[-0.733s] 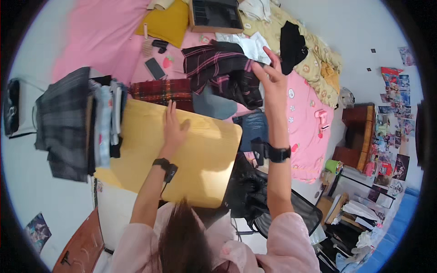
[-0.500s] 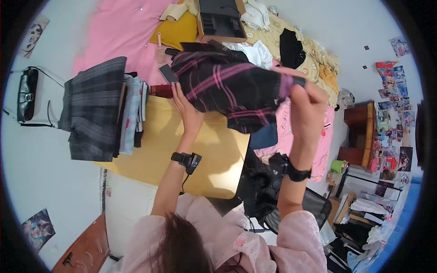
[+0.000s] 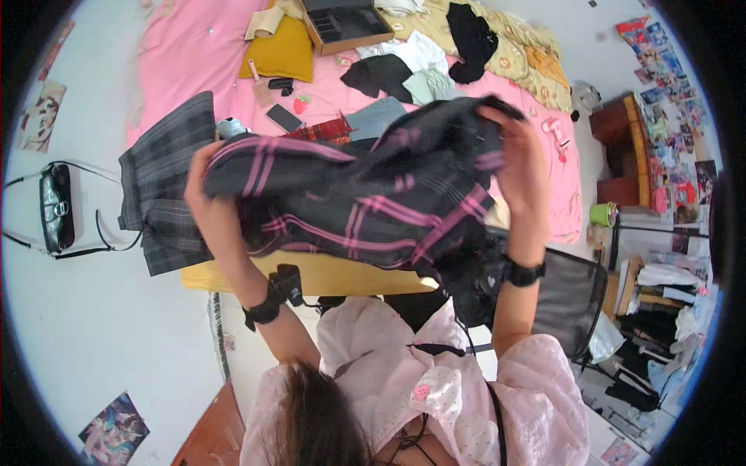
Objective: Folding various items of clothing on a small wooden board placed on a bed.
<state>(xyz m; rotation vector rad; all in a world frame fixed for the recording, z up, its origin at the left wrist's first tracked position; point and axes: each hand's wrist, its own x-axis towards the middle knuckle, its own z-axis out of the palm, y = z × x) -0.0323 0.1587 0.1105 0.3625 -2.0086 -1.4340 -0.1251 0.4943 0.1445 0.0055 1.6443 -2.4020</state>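
A black plaid skirt (image 3: 334, 202) with pink stripes is stretched sideways in the air above the yellow table (image 3: 342, 278). My left hand (image 3: 211, 203) is closed on its left end, the fingers partly hidden by cloth. At the upper right corner my right hand (image 3: 522, 167) grips the fabric, thumb on the near side. The cloth sags and creases between the two hands, slightly blurred. Just left of my left hand, a grey plaid pleated skirt (image 3: 167, 186) lies draped over the table's left side.
Beyond the table is a bed with a pink sheet (image 3: 183, 54). On it lie a phone (image 3: 284, 118), a red plaid cloth (image 3: 325, 130), a mustard cushion (image 3: 284, 50), an open box (image 3: 346, 31) and loose clothes. A black handbag (image 3: 58, 206) hangs at left; a mesh chair (image 3: 563, 299) stands at right.
My left hand has moved left and taken hold of the skirt's other end. The skirt now spreads wider and lower, nearer to me. The view has shifted.
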